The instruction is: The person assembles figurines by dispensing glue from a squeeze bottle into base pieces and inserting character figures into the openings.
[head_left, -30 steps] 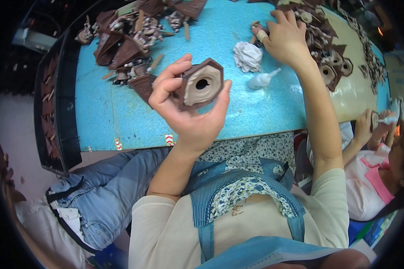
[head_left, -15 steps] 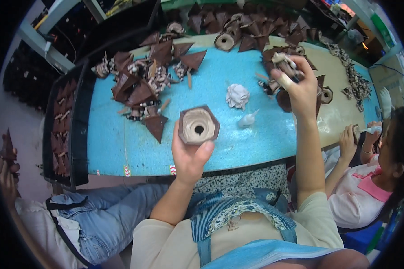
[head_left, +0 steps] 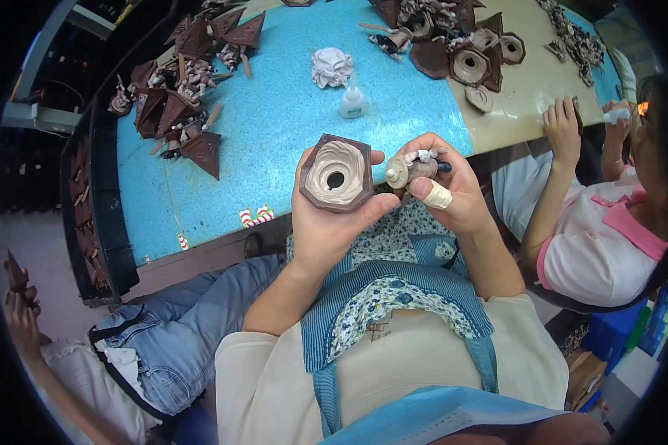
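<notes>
My left hand (head_left: 321, 228) was clamped around a dark brown, many-sided piece (head_left: 349, 165), my thumb along its lower edge and my other fingers mostly hidden behind it. Its hollow, tan, rippled inside faced up at me, with a round dark hole in the middle. Just to the right, my right hand (head_left: 460, 194) was closed on a small figurine (head_left: 421, 169), pinched between thumb and fingers and lying on its side, its pale round end toward the piece yet apart from it. A pale wrap (head_left: 439, 196) circled my right thumb. I held both over the near edge of the blue tabletop (head_left: 274, 156), above my floral apron (head_left: 401, 291). Beyond them stood a white squeeze bottle (head_left: 353, 104), with a crumpled white wad (head_left: 332, 68) just behind it. To the left lay a heap of brown pointed parts (head_left: 189, 111) and small figures; to the right, more hollow brown pieces (head_left: 470, 67). A black tray (head_left: 119, 256) ran along the table's left end. On my right, a co-worker's hand (head_left: 562, 132) gripped a brown part.
</notes>
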`<state>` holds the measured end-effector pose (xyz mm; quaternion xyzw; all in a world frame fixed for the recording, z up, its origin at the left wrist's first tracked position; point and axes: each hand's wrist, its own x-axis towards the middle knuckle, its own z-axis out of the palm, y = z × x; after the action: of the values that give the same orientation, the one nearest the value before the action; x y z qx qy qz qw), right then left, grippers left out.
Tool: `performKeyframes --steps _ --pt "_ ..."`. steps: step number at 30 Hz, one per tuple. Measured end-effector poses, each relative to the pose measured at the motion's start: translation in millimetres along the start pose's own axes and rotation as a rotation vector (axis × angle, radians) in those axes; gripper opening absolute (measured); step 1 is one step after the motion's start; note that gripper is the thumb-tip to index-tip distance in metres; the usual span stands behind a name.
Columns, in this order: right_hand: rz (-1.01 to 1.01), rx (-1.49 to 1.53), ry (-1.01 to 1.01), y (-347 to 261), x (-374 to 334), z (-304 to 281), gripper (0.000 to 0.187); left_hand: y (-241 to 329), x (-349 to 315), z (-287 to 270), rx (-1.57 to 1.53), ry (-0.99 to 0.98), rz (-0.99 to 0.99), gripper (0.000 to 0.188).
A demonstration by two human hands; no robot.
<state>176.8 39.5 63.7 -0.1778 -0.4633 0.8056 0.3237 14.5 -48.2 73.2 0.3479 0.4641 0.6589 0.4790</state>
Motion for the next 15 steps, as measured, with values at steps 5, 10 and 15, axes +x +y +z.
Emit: performKeyframes --steps 5,10,15 --pt "-0.022 -0.208 -0.012 1 -12 6 0.035 2 -13 6 0.14 0.022 0.082 0.064" --pt "-0.051 -0.327 -0.02 6 -9 13 0.032 -5 -13 0 0.175 0.09 0.12 0.056" --pt "0.067 -0.407 -0.128 -11 8 26 0.039 8 -10 -16 0.226 0.035 0.266 0.054"
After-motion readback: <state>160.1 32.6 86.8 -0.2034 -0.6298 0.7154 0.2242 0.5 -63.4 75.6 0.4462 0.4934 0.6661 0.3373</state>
